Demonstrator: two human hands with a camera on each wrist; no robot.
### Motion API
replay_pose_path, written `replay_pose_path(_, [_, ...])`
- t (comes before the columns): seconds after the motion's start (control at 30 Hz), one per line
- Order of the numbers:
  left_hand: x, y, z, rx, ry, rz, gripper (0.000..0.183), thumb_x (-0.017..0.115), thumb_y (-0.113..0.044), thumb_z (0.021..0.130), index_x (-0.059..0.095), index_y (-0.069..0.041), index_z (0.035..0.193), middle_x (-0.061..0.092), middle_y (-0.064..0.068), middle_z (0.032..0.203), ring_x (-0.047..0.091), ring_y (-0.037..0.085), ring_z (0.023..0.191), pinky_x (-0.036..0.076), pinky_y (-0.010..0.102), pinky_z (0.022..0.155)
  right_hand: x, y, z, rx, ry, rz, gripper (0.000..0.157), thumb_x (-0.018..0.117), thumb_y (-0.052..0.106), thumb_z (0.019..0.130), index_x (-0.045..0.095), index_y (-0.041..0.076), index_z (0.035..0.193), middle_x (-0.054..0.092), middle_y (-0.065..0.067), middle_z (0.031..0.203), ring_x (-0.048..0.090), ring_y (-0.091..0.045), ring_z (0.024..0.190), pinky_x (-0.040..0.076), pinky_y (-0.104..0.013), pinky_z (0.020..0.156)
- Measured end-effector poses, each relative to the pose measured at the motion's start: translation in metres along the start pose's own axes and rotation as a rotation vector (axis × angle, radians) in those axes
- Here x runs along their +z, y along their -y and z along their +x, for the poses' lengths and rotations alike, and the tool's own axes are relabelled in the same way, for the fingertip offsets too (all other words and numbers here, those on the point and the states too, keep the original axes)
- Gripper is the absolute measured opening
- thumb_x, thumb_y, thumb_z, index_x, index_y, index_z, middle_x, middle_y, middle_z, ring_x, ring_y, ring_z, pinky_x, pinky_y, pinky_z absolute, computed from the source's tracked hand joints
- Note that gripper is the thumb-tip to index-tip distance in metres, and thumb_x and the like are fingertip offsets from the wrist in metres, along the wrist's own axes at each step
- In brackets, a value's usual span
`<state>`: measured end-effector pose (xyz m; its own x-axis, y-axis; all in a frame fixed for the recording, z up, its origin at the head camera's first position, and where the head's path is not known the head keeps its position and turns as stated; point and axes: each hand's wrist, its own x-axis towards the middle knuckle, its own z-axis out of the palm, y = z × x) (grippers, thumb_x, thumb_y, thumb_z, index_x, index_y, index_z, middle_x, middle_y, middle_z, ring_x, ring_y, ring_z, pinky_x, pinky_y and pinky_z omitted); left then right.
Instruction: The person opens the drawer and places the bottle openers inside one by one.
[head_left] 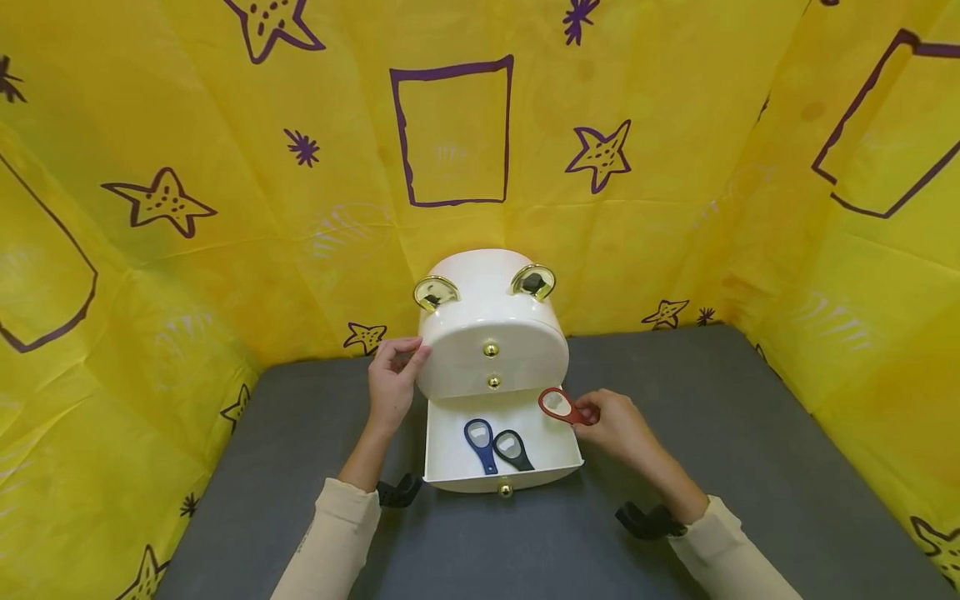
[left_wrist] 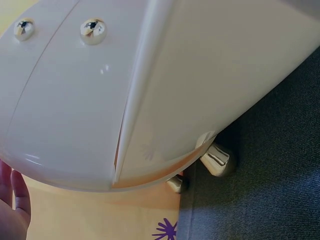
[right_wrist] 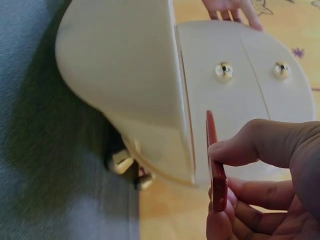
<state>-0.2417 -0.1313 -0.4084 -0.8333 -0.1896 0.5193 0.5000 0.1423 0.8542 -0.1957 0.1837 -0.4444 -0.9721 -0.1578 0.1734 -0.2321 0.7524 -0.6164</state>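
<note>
A white storage box (head_left: 487, 287) with gold-rimmed ears has its bottom drawer (head_left: 446, 412) pulled out. Inside the drawer lie a blue magnifying glass (head_left: 480, 442) and a black magnifying glass (head_left: 512, 448), side by side with their handles toward the front. My right hand (head_left: 618, 427) pinches the handle of a red magnifying glass (head_left: 558, 405) between thumb and fingers, over the drawer's right edge. In the right wrist view, the red magnifying glass appears edge-on. My left hand (head_left: 392, 387) touches the box's left side with its fingertips; the left wrist view shows only part of it.
Two upper drawers with gold knobs (head_left: 491, 350) are closed. A third knob (head_left: 506, 491) is on the open drawer's front. The box stands on a dark grey table (head_left: 307, 467), close to a yellow patterned cloth (head_left: 345, 267) behind and at both sides.
</note>
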Motion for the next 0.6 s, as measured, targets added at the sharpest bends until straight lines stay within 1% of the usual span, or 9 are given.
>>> replay_pose_path(0.13, [0.000, 0.003, 0.001, -0.003, -0.001, 0.013, 0.019, 0.069, 0.007, 0.084, 0.063, 0.016, 0.100, 0.060, 0.010, 0.096, 0.053, 0.004, 0.089, 0.051, 0.013, 0.074, 0.003, 0.009, 0.007, -0.002, 0.013, -0.041, 0.016, 0.074, 0.006, 0.069, 0.072, 0.002, 0.084, 0.060, -0.004, 0.075, 0.052, -0.014, 0.068, 0.044, -0.026, 0.061])
replay_pose_path(0.2, [0.000, 0.010, 0.002, -0.009, -0.005, 0.013, 0.019, 0.070, 0.007, 0.084, 0.064, 0.015, 0.100, 0.060, 0.014, 0.097, 0.053, 0.004, 0.090, 0.052, 0.014, 0.075, 0.005, 0.012, 0.009, 0.000, 0.015, -0.068, 0.014, 0.073, 0.005, 0.068, 0.071, 0.003, 0.082, 0.059, -0.003, 0.073, 0.050, -0.014, 0.067, 0.042, -0.027, 0.060])
replay_pose_path(0.3, [-0.001, 0.023, 0.003, -0.006, -0.009, 0.008, 0.019, 0.071, 0.005, 0.084, 0.065, 0.012, 0.100, 0.060, 0.015, 0.099, 0.053, 0.003, 0.090, 0.052, 0.013, 0.074, 0.008, 0.013, 0.010, 0.001, 0.017, -0.099, 0.014, 0.074, 0.006, 0.068, 0.071, 0.004, 0.081, 0.058, -0.003, 0.073, 0.049, -0.015, 0.067, 0.041, -0.028, 0.060])
replay_pose_path(0.33, [-0.001, 0.023, 0.003, -0.013, -0.007, 0.007, 0.020, 0.071, 0.005, 0.084, 0.065, 0.012, 0.101, 0.060, 0.015, 0.099, 0.053, 0.003, 0.091, 0.052, 0.013, 0.075, 0.009, 0.013, 0.010, -0.002, 0.014, -0.105, 0.014, 0.074, 0.006, 0.068, 0.071, 0.003, 0.081, 0.058, -0.003, 0.073, 0.049, -0.015, 0.066, 0.041, -0.029, 0.059])
replay_pose_path(0.4, [-0.001, 0.020, 0.003, -0.005, -0.004, 0.008, 0.019, 0.071, 0.004, 0.084, 0.065, 0.013, 0.100, 0.060, 0.016, 0.099, 0.053, 0.003, 0.090, 0.051, 0.013, 0.074, 0.011, 0.012, 0.011, -0.006, 0.008, -0.115, 0.015, 0.074, 0.006, 0.067, 0.071, 0.003, 0.082, 0.057, -0.003, 0.072, 0.049, -0.016, 0.066, 0.041, -0.029, 0.059])
replay_pose_path(0.5, [-0.001, 0.007, 0.002, -0.011, 0.002, 0.016, 0.019, 0.070, 0.007, 0.084, 0.064, 0.015, 0.100, 0.059, 0.018, 0.099, 0.053, 0.004, 0.090, 0.052, 0.014, 0.075, 0.013, 0.012, 0.011, -0.020, -0.007, -0.126, 0.015, 0.075, 0.007, 0.067, 0.071, 0.003, 0.082, 0.057, -0.004, 0.072, 0.048, -0.016, 0.066, 0.040, -0.029, 0.059])
replay_pose_path(0.53, [-0.001, 0.003, 0.001, -0.008, 0.004, 0.020, 0.019, 0.070, 0.006, 0.084, 0.064, 0.015, 0.100, 0.060, 0.017, 0.098, 0.053, 0.004, 0.090, 0.052, 0.014, 0.075, 0.014, 0.013, 0.012, -0.022, -0.011, -0.128, 0.015, 0.074, 0.007, 0.067, 0.071, 0.003, 0.082, 0.056, -0.004, 0.072, 0.048, -0.016, 0.066, 0.039, -0.029, 0.059])
replay_pose_path(0.6, [-0.001, 0.002, 0.001, 0.004, 0.002, 0.021, 0.019, 0.070, 0.007, 0.084, 0.064, 0.015, 0.099, 0.060, 0.015, 0.097, 0.052, 0.004, 0.090, 0.051, 0.013, 0.074, 0.014, 0.013, 0.012, -0.024, -0.016, -0.132, 0.016, 0.075, 0.007, 0.067, 0.071, 0.002, 0.082, 0.056, -0.004, 0.071, 0.048, -0.016, 0.065, 0.039, -0.029, 0.059])
